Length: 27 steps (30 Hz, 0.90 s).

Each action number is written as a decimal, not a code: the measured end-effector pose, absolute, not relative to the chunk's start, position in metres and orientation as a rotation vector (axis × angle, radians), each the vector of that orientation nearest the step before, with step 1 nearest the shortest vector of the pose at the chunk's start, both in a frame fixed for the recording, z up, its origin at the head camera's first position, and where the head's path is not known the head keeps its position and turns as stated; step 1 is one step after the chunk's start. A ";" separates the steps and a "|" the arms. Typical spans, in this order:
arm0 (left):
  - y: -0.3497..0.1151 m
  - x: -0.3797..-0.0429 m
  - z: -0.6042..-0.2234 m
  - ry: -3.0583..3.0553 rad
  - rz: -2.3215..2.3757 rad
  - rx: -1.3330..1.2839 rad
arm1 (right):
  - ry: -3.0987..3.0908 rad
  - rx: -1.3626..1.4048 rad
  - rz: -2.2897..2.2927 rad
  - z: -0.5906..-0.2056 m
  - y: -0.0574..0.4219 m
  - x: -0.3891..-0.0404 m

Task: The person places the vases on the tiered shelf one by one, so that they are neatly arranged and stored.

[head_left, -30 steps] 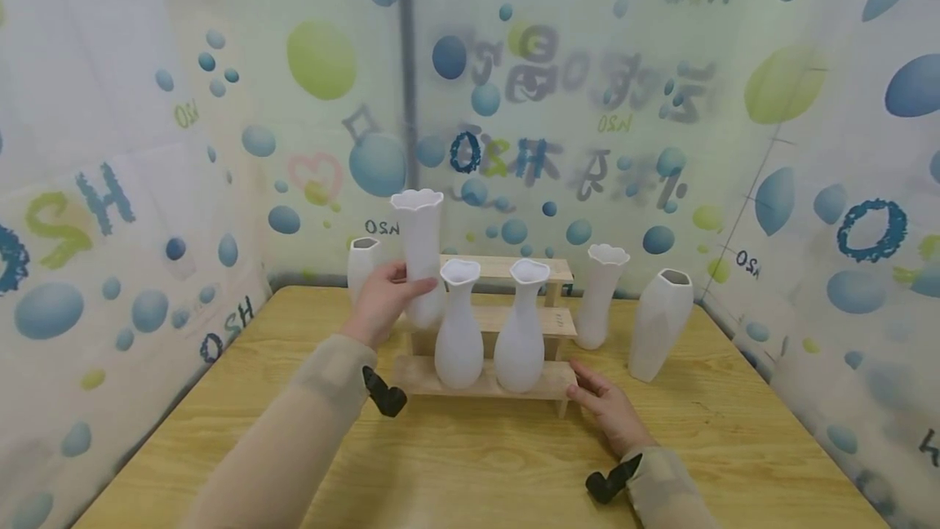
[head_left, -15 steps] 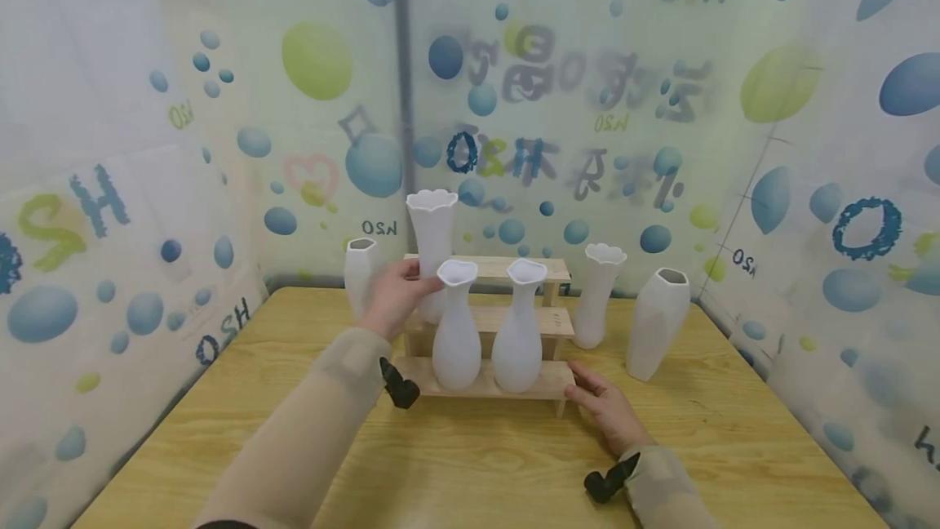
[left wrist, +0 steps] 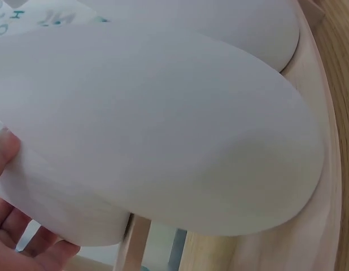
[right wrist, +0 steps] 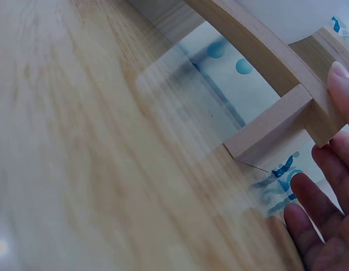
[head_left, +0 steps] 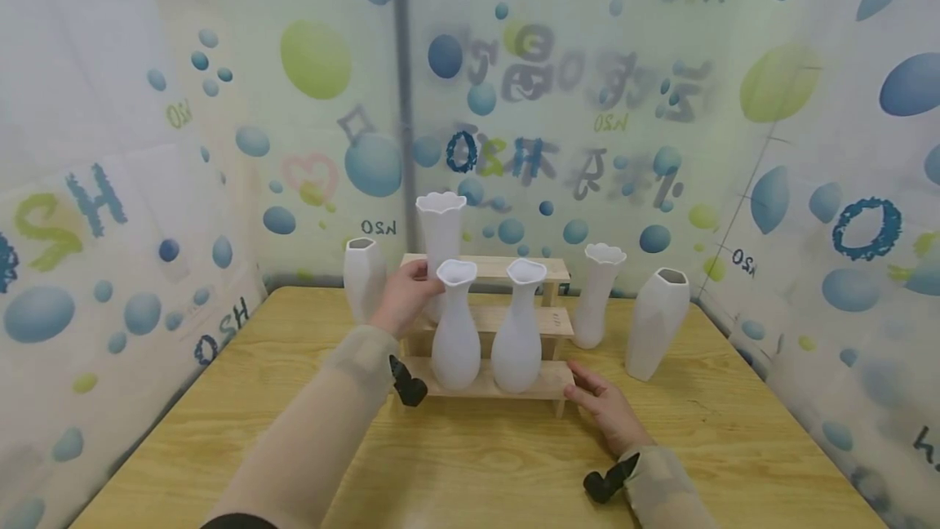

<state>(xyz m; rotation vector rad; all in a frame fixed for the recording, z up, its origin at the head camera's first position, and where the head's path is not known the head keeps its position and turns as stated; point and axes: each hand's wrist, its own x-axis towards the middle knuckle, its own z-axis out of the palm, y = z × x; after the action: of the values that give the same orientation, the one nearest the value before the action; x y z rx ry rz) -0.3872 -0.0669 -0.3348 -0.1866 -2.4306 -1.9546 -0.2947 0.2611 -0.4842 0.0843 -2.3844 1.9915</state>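
My left hand (head_left: 404,296) grips a tall white vase (head_left: 441,223) with a scalloped rim, upright at the left of the three-step wooden stand (head_left: 552,384). In the left wrist view its base (left wrist: 101,228) lies right at the middle step's edge, partly behind a nearer vase. Two white bottle-shaped vases, one on the left (head_left: 456,341) and one on the right (head_left: 517,341), stand on the lowest step; the left one hides the held vase's lower part. My right hand (head_left: 605,411) pinches the lowest step's right end, thumb on top in the right wrist view.
Left of the stand is a white faceted vase (head_left: 363,280), close to my left hand. On the right stand a scalloped vase (head_left: 596,300) and another faceted vase (head_left: 657,325). Patterned sheeting (head_left: 587,186) encloses the wooden table (head_left: 455,464) at the back and sides.
My left hand has carried the scalloped vase to the right, from the stand's left end to behind the left bottle-shaped vase, and slightly down lately. My right hand stays at the lowest step's end.
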 end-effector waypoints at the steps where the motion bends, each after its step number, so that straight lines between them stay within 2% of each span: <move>1: -0.067 -0.388 -0.335 -2.432 -1.961 -0.180 | -2.387 0.083 1.990 -0.484 0.261 -0.295; 20: -0.067 -0.390 -0.341 -2.486 -1.897 -0.181 | -2.376 0.059 2.009 -0.484 0.261 -0.294; 27: -0.081 -0.382 -0.343 -2.465 -1.897 -0.204 | -2.386 0.057 2.002 -0.484 0.261 -0.294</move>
<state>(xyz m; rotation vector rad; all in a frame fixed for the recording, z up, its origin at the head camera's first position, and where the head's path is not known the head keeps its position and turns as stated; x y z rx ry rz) -0.3824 -0.0806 -0.3428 -0.2038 -2.4650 -1.8967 -0.2942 0.2613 -0.4841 0.0571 -2.3861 2.0022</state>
